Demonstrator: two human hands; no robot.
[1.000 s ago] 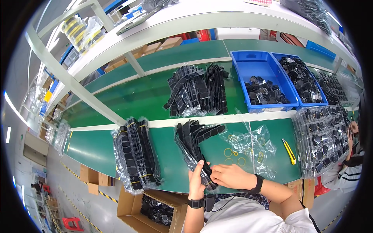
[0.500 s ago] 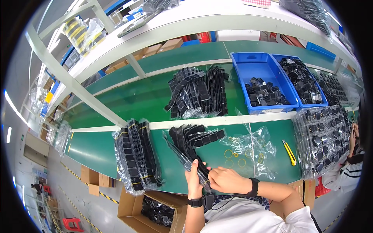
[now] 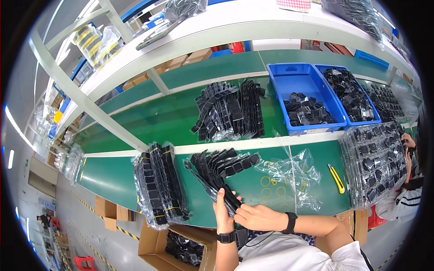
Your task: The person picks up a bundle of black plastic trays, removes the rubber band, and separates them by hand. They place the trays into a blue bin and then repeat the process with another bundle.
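Observation:
My left hand (image 3: 223, 213) is wrapped around the near end of a bundle of black square-celled strips (image 3: 211, 174) in clear plastic. The far ends of the strips fan out over the green bench. Bent fingers of my right hand (image 3: 257, 218) press together at the bundle's near end, against the left hand; what they pinch is hidden. To the left lie similar strip bundles (image 3: 158, 185) with yellow rubber bands around them. Loose yellow rubber bands (image 3: 266, 182) and crumpled clear plastic bags (image 3: 302, 174) are spread to the right of the bundle.
Beyond the bench's white rail are piled strips (image 3: 221, 110) and two blue bins (image 3: 279, 101) with black pieces. A yellow utility knife (image 3: 337, 179) lies left of stacked clear trays (image 3: 373, 165). Below stands an open cardboard box (image 3: 148, 241). Another person's hand (image 3: 408, 141) is at far right.
My right hand has shifted slightly left and down along the bundle, closer to my left hand. The bundle's strips have spread a little to the left.

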